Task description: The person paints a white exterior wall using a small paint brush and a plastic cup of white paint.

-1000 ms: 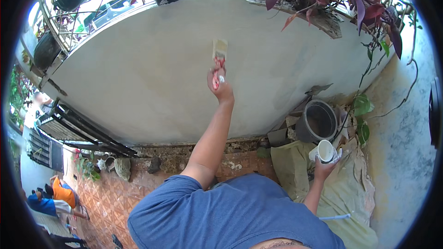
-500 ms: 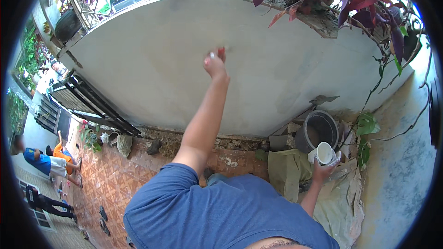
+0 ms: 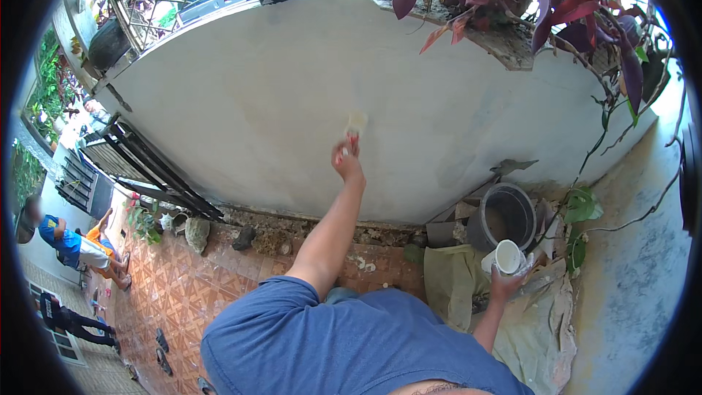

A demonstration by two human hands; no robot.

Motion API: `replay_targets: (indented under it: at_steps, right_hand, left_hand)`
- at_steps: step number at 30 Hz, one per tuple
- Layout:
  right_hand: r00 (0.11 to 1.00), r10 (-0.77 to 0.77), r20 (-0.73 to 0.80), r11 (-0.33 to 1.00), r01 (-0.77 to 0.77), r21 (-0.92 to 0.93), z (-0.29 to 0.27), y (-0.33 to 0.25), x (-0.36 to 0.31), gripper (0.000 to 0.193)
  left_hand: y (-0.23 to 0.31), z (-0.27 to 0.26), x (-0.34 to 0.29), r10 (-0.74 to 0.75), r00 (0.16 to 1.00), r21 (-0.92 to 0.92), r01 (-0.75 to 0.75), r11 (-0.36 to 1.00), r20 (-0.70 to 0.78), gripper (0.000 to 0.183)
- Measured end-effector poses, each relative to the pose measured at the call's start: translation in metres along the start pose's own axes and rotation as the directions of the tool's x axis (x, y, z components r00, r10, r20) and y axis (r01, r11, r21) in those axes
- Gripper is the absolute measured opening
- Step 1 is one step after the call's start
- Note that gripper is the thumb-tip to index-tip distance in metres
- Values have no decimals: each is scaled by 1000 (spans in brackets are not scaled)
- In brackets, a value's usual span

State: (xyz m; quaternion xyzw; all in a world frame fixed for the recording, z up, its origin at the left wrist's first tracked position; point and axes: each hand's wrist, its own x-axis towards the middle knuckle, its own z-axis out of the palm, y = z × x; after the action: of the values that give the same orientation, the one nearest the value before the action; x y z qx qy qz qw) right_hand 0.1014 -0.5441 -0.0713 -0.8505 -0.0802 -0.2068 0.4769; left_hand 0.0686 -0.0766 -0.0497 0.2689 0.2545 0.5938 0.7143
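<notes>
My left hand is closed round the red handle of a paintbrush. Pale, slightly blurred bristles point up against the off-white wall and seem to touch it. Low on the right, my right hand grips a small white container by its side, its open mouth showing. What is inside the container cannot be made out clearly. Faint darker patches mark the wall around the brush.
A dark bucket stands behind the white container. Crumpled sheeting covers the floor at right. Purple-leaved plants overhang the wall top. A dark slatted rack leans at left, stones lie along the base, and several people are farther left.
My left hand and the paintbrush have moved down the wall toward me, the arm bending more. My right hand still holds the container, slightly lower and further left.
</notes>
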Motion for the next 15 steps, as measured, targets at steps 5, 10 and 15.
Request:
replay_targets:
  at_steps: [5,10,15]
  right_hand:
    - [999,-40,-11,999,41,24,0,-8,6,99]
    - [1000,-15,-11,997,16,70,3,-18,7,99]
    - [1000,-22,-8,998,23,65,9,-13,7,100]
  left_hand:
    - [-34,-43,17,-272,907,352,381,855,-322,5]
    - [61,82,43,-101,993,132,109,985,-62,11]
    - [198,170,-14,275,901,-246,-198,949,335,14]
